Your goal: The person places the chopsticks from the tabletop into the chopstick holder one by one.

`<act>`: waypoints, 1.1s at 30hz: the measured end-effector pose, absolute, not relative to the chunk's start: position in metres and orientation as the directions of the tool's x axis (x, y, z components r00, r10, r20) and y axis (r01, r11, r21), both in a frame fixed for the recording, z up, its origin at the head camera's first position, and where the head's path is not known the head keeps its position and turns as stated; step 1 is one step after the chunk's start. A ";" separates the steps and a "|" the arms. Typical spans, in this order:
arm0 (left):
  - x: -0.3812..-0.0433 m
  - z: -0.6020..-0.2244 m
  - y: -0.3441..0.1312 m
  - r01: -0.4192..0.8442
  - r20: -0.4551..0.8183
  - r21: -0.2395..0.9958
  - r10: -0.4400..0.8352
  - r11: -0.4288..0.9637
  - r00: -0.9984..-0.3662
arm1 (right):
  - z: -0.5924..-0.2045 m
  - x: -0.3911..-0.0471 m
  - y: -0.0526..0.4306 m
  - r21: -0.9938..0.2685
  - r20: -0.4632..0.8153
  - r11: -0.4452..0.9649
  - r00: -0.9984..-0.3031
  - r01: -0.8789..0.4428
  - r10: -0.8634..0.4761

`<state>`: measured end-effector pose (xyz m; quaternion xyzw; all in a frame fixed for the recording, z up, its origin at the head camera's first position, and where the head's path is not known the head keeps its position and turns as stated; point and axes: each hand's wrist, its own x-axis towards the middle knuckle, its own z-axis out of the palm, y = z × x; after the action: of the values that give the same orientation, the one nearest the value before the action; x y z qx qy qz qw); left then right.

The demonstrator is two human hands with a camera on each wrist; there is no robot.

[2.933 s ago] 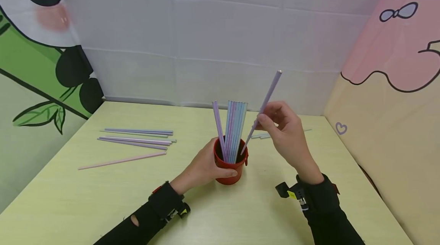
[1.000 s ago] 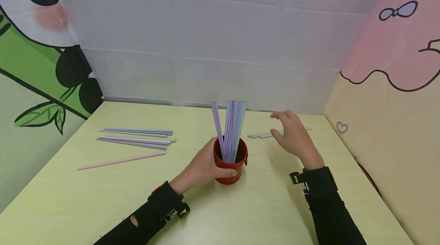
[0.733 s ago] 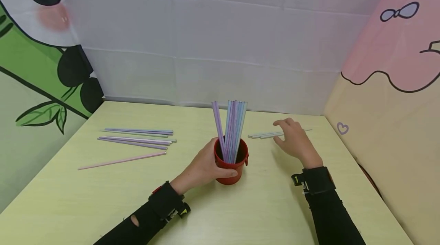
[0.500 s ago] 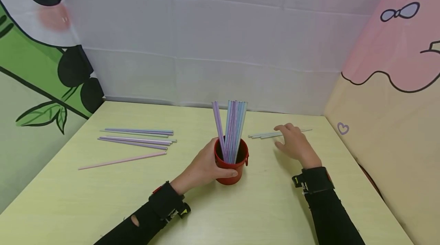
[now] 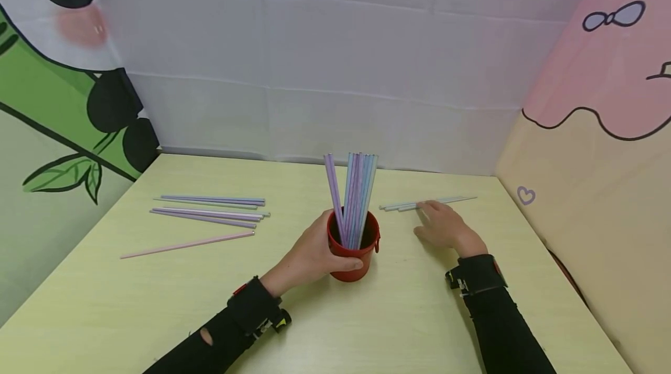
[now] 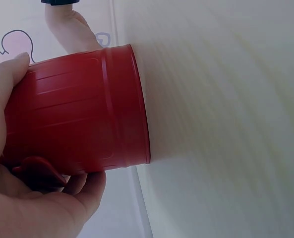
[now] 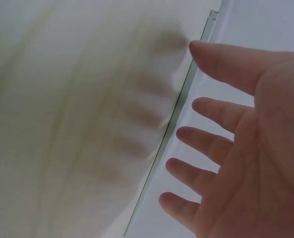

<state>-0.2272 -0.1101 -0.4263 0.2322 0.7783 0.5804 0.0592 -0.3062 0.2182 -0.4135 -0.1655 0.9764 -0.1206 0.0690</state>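
My left hand (image 5: 309, 254) grips a small red pail (image 5: 350, 268) standing upright on the table. Purple, blue and pale chopsticks (image 5: 357, 199) lean inside it, most bunched together and a purple pair apart at the left. In the left wrist view, fingers and thumb wrap round the pail (image 6: 82, 109) near a red lug. My right hand (image 5: 445, 227) is low at the near side of several pale green chopsticks (image 5: 399, 207) lying at the right. Its fingers are spread and hold nothing in the right wrist view, where a green chopstick (image 7: 174, 121) lies just beyond the fingertips.
Several blue, purple and pale chopsticks (image 5: 209, 219) lie in loose groups at the table's left, with a single pink chopstick (image 5: 189, 245) nearer. A white sheet (image 5: 335, 59) hangs behind the table (image 5: 157, 304); printed panels flank both sides.
My right hand held a purple chopstick at the pail's rim, then let go of it and moved right. It has since lowered toward the green chopsticks. The left hand keeps its grip.
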 end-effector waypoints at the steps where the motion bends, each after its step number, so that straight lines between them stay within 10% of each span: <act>1: -0.227 -0.426 -0.110 0.290 0.174 0.931 0.428 0.221 -0.887 | -0.413 -0.306 0.217 -0.245 -0.099 0.917 -0.933 -0.315 -0.346; 33: -0.229 -0.428 -0.110 0.309 0.194 0.929 0.441 0.205 -0.876 | -0.405 -0.307 0.224 -0.280 -0.022 0.852 -0.885 -0.442 -0.466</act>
<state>-0.2292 -0.1100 -0.4275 0.2424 0.7740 0.5821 0.0567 -0.3072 0.2237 -0.4049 -0.2361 0.9613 -0.1345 0.0446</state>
